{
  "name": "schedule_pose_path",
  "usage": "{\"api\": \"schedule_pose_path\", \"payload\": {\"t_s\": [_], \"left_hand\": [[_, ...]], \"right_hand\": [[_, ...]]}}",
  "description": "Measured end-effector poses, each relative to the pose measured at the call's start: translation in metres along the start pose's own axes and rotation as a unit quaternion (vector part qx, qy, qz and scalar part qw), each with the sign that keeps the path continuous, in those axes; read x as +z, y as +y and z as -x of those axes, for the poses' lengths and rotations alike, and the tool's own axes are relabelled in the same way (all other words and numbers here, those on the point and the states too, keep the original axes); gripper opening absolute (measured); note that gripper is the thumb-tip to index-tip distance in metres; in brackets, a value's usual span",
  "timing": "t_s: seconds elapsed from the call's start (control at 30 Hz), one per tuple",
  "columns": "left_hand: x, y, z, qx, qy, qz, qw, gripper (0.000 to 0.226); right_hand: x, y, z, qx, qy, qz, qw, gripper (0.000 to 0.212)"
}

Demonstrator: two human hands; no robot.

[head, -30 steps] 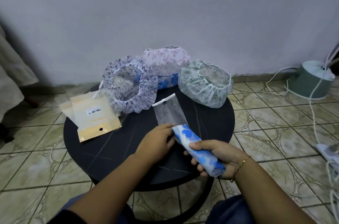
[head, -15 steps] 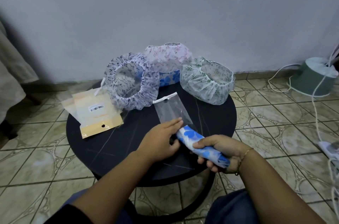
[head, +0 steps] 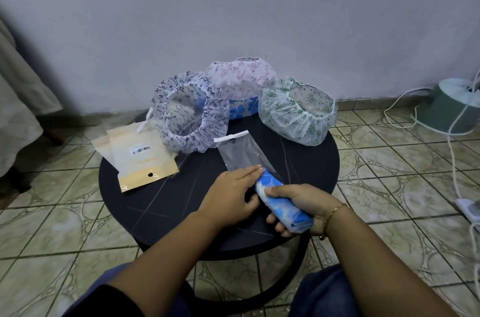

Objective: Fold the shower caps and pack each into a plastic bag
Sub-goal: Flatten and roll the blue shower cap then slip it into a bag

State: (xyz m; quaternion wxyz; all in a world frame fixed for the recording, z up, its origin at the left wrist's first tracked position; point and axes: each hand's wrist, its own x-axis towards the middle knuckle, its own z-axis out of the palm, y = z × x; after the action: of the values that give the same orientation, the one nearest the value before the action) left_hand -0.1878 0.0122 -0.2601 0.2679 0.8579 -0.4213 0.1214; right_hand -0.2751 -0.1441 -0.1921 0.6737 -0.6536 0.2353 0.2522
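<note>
folded cap nosing into a flimsy bag

right hand [head: 298,206] is gripping the blue floral shower cap roll [head: 279,200] at the clear plastic bag [head: 242,152] mouth on the tabletop [head: 181,202]; left hand [head: 231,193], fingers flat, is pinning the opening, which is likely buckling if the roll loosens.

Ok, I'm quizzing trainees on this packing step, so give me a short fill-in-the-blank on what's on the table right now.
1. The right hand grips a folded ____ flowered shower cap.
2. The left hand presses the open end of the clear ____.
3. The unfolded cap with the green print sits at the ____ of the round table.

Missing words: blue; plastic bag; right
</note>
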Motion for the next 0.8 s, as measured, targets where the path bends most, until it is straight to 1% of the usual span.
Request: {"api": "schedule_pose_path", "payload": {"t_s": [0.07,0.13,0.23,0.3,0.37,0.63,0.8], "left_hand": [[0.001,-0.001,0.0,-0.001,-0.002,-0.008,1.0,0.056],[0.001,-0.001,0.0,-0.003,-0.002,-0.015,1.0,0.056],[0.0,0.0,0.0,-0.001,0.0,-0.021,1.0,0.057],[0.0,0.001,0.0,0.0,0.0,-0.029,1.0,0.058],[0.0,0.001,0.0,0.003,0.0,-0.033,0.999,0.059],[-0.002,0.004,0.001,0.036,0.027,-0.085,0.995,0.053],[-0.001,0.005,0.0,0.028,0.03,-0.092,0.995,0.053]], "right_hand": [[-0.001,0.001,0.002,-0.021,0.008,-0.004,1.0,0.043],[-0.004,0.003,0.007,-0.035,0.024,0.003,0.999,0.045],[-0.012,0.01,0.015,-0.03,0.039,0.028,0.998,0.041],[-0.015,0.014,0.019,-0.026,0.036,0.015,0.999,0.035],[-0.013,0.015,0.02,-0.037,0.05,-0.006,0.998,0.028],[0.01,0.009,-0.004,-0.06,0.093,-0.068,0.992,0.031],[0.014,0.006,-0.008,-0.071,0.107,-0.076,0.989,0.028]]}}
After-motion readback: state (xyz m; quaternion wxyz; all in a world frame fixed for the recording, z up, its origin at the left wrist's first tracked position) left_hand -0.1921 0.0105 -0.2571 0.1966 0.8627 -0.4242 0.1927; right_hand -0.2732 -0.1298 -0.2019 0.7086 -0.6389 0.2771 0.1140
